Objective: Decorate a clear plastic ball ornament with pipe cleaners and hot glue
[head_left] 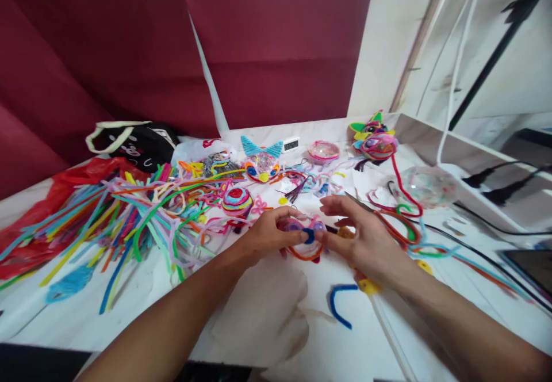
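Observation:
Both hands meet over a small clear craft piece [305, 249] trimmed with orange and pink pipe cleaner and purple coils. My left hand [273, 232] grips its left side, thumb against a dark blue pipe-cleaner coil [309, 235] at the front. From the other side my right hand [360, 235] pinches the coil with its thumb, while its other fingers are raised and partly spread. A bent blue pipe cleaner [337, 304] lies on the white table [310, 342] below. Beside my right wrist is a yellow piece [370, 286].
Loose coloured pipe cleaners [142, 215] are heaped at left on a red plastic bag [86, 178]. Behind stand a blue-eared figure [261, 160], a small digital clock [291, 144] and a clear pink-rimmed bowl [323, 151]. Black cables [495, 189] and a dark device [528, 270] lie at right.

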